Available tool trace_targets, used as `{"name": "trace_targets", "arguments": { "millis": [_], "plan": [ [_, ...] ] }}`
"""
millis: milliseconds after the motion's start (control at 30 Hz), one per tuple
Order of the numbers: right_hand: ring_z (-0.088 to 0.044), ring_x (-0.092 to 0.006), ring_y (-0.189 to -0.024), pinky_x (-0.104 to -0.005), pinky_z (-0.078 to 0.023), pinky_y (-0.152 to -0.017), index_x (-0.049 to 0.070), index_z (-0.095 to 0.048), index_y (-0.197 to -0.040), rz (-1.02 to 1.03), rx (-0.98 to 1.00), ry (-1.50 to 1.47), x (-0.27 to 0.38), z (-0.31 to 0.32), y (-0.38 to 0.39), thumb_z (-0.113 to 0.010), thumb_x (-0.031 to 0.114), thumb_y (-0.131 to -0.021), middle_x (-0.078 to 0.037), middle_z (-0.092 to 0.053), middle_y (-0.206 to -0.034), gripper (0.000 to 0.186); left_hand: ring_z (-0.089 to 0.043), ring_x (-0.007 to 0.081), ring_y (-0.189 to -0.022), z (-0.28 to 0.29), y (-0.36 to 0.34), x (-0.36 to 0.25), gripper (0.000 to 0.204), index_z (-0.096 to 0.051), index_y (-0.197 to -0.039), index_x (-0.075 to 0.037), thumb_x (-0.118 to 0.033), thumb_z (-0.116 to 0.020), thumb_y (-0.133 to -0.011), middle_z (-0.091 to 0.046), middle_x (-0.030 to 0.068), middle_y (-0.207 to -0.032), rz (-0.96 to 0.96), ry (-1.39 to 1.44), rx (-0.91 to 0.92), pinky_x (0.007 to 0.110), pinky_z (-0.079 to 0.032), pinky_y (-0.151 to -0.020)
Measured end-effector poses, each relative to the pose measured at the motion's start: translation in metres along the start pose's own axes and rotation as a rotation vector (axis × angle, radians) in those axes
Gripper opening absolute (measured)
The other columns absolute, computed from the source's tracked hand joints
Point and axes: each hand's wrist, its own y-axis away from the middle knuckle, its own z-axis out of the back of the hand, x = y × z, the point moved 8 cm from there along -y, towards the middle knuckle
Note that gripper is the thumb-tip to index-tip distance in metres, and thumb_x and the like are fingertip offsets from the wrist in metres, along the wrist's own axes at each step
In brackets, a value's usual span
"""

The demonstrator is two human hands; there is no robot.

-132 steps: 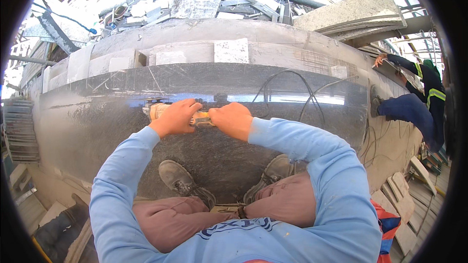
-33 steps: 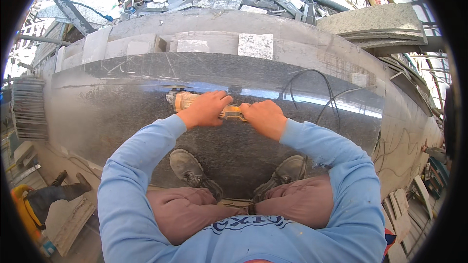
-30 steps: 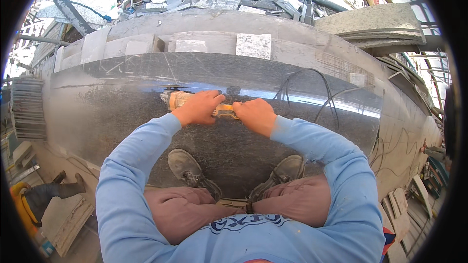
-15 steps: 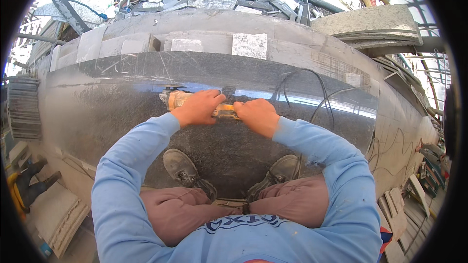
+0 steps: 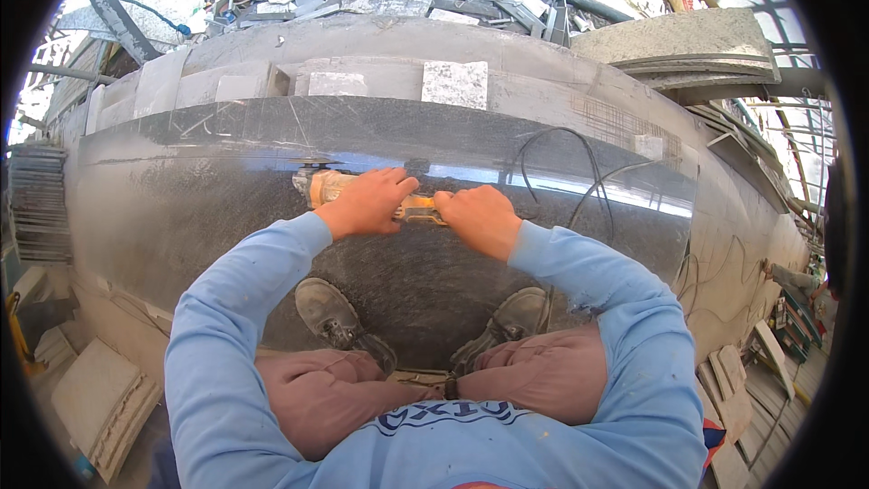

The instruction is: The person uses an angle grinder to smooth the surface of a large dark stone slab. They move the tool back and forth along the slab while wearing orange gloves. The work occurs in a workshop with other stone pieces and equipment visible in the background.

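Note:
My left hand point(image 5: 367, 204) is closed round the body of a yellow angle grinder point(image 5: 329, 188), whose disc point(image 5: 319, 166) lies at the left end, at a straight line along the dark polished stone slab point(image 5: 199, 199). My right hand point(image 5: 475, 217) grips the tool's rear handle. Dark cables point(image 5: 584, 140) curve over the slab to the right. My two shoes point(image 5: 324, 308) rest on the slab below the tool. What lies under the disc is too small to make out.
Pale stone blocks point(image 5: 453, 81) line the far side, with rubble point(image 5: 498, 4) beyond. Curved slabs point(image 5: 674, 41) are at back right, stacked strips point(image 5: 36, 199) at left, offcuts point(image 5: 100, 407) at lower left. Parts of other people show at far right point(image 5: 792, 276) and left edge point(image 5: 20, 330).
The co-worker crouched at right 4.4 seconds ago is gone; one in yellow at lower left has moved toward the edge. My hands keep their grip, with only slight shifts.

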Motion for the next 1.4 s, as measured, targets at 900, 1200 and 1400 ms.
{"name": "trace_targets", "arguments": {
  "millis": [900,1200,1400],
  "plan": [
    [-0.073,-0.031,-0.072,-0.0435,-0.056,-0.061,0.004,-0.06,-0.098,0.037,-0.004,0.006,0.004,-0.005,-0.021,-0.065,0.013,-0.089,-0.011,-0.071,-0.079,0.014,-0.06,0.0348,-0.107,0.003,0.01,0.019,0.065,-0.056,-0.123,-0.006,-0.019,-0.084,-0.065,-0.059,0.0138,-0.111,0.002,0.005,-0.025,0.045,-0.05,-0.089],
    [-0.073,-0.0306,-0.073,-0.0434,-0.056,-0.062,0.004,-0.06,-0.098,0.002,-0.028,0.002,-0.005,-0.012,-0.01,-0.065,0.014,-0.089,-0.011,-0.071,-0.079,0.014,-0.06,0.0355,-0.106,-0.004,0.001,0.008,0.066,-0.056,-0.122,-0.004,-0.018,-0.084,-0.065,-0.059,0.0141,-0.11,-0.013,0.011,-0.039,0.046,-0.05,-0.089],
    [-0.073,-0.0304,-0.075,-0.0438,-0.056,-0.063,0.005,-0.06,-0.098,0.054,-0.064,-0.013,0.002,-0.022,-0.032,-0.064,0.013,-0.089,-0.011,-0.072,-0.081,0.013,-0.061,0.0345,-0.105,-0.004,0.011,0.029,0.067,-0.055,-0.125,-0.006,-0.019,-0.084,-0.066,-0.06,0.0136,-0.109,0.017,-0.026,0.001,0.045,-0.051,-0.088]
  ]
}}
